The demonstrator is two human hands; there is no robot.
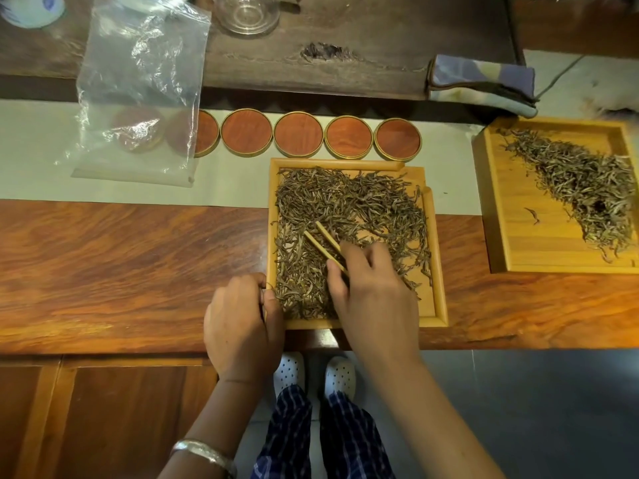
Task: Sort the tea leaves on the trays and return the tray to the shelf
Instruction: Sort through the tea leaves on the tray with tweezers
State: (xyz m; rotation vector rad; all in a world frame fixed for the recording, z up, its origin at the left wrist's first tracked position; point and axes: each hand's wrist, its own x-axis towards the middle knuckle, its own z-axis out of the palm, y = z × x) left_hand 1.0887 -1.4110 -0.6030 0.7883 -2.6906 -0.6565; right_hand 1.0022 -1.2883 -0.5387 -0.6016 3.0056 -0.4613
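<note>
A square bamboo tray (438,271) lies on the wooden table in front of me, spread with dry brown tea leaves (349,209). My right hand (373,292) is over the tray and holds bamboo tweezers (323,242), whose two tips rest apart in the leaves. My left hand (242,326) grips the tray's near left corner, its fingers curled over the rim. A second bamboo tray (498,209) sits at the right edge with a heap of paler tea leaves (581,188) and one stray leaf (532,216) beside it.
Several round wooden coasters (297,134) line up behind the tray on a pale runner. A clear plastic bag (138,91) lies at the back left, a glass vessel (247,12) behind, a folded cloth (484,83) at the back right. My feet show below the table edge.
</note>
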